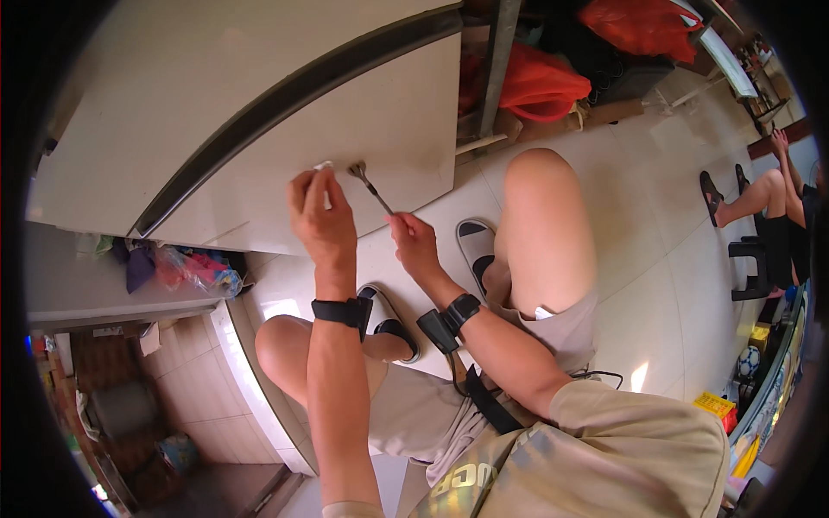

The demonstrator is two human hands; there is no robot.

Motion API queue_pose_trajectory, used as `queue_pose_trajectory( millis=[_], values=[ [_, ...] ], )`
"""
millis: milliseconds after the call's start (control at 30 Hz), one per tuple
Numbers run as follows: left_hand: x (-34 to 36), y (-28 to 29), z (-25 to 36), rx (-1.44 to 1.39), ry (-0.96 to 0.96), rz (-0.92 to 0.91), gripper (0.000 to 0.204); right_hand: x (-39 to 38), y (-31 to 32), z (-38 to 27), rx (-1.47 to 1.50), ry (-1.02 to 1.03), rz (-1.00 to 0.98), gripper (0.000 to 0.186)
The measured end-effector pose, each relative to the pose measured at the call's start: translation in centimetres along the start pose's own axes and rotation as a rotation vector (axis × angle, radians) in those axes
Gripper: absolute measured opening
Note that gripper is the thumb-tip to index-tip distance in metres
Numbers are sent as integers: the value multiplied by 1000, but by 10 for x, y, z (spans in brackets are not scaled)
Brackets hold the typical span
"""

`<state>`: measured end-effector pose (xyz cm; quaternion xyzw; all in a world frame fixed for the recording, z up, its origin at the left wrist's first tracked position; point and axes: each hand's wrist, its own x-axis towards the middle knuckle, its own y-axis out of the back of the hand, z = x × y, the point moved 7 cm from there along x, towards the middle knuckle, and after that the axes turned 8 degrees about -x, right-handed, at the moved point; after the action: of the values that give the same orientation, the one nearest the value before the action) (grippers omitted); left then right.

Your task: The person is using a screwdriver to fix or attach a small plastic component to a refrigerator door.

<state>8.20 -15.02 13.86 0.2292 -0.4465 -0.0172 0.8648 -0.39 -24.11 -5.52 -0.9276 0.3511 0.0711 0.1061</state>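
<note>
My left hand is raised at a pale appliance door, fingers pinched around a small white scrap, perhaps tissue or cloth. Beside it, my right hand grips the end of a thin metal tool. Its widened, dark-tipped head points up and left, close to the door's surface. Whether the head touches the door, I cannot tell. Both wrists wear black straps.
A long dark curved strip crosses the appliance front. Red plastic bags lie behind a metal post at the right. Bundled cloth and plastic sit low at the left. A person sits at the far right.
</note>
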Motion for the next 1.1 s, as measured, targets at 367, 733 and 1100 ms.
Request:
queue_pose_trajectory(
  millis=[367, 733, 1100],
  values=[
    [14, 50, -22, -73, 143, 316, 10, -21, -11, -8, -21, -14, 55, 24],
    [14, 22, -10, -35, 153, 204, 7, -19, 13, 13, 47, -148, 154, 22],
    [13, 4, 4, -82, 79, 132, 10, -13, 22, 7, 213, -233, 176, 22]
  ],
)
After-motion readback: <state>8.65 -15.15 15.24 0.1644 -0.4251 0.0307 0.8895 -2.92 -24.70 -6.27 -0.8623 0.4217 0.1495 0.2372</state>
